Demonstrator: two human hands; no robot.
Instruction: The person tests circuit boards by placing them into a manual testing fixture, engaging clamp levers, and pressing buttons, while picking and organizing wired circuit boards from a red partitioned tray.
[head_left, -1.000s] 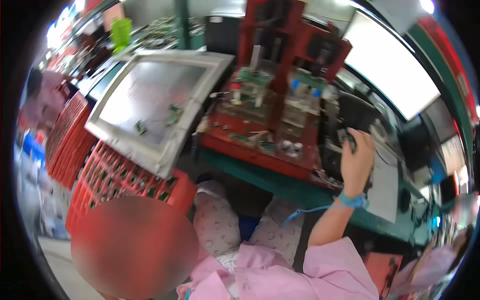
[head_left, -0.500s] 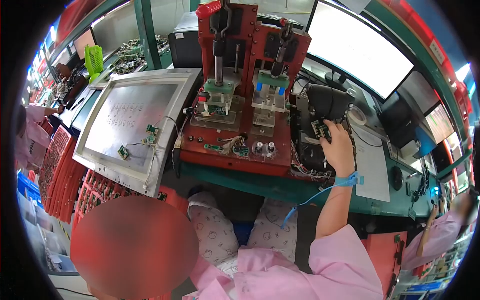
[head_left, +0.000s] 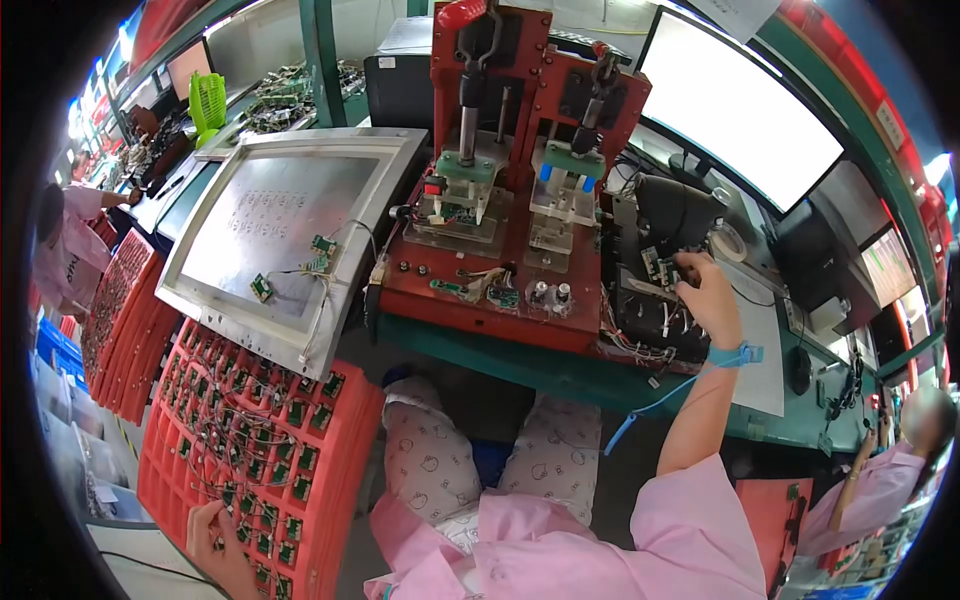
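Observation:
My right hand [head_left: 712, 305], a blue strap round its wrist, pinches a small green circuit board [head_left: 658, 268] above the black device with wires [head_left: 650, 325], right of the red press fixture. At lower left, my left hand [head_left: 215, 545] is at the front edge of a red tray [head_left: 165, 480] holding rows of small circuit boards with cables. Its fingers are curled together beside a board in the tray; what they grip is too small to make out. Another circuit board [head_left: 460, 212] sits under the left clamp of the red press fixture [head_left: 430, 308].
A metal-framed plate [head_left: 255, 215] leans left of the fixture, bearing two wired boards. Behind on the right stands a lit monitor [head_left: 740, 110]. A mouse [head_left: 799, 370] and white paper lie on the green bench. Co-workers [head_left: 75, 240] are at both sides.
The round blur at lower left is gone, so the tray and my left hand show now. My right hand stays by the black device, with the board tilted a little differently. The view has shifted slightly.

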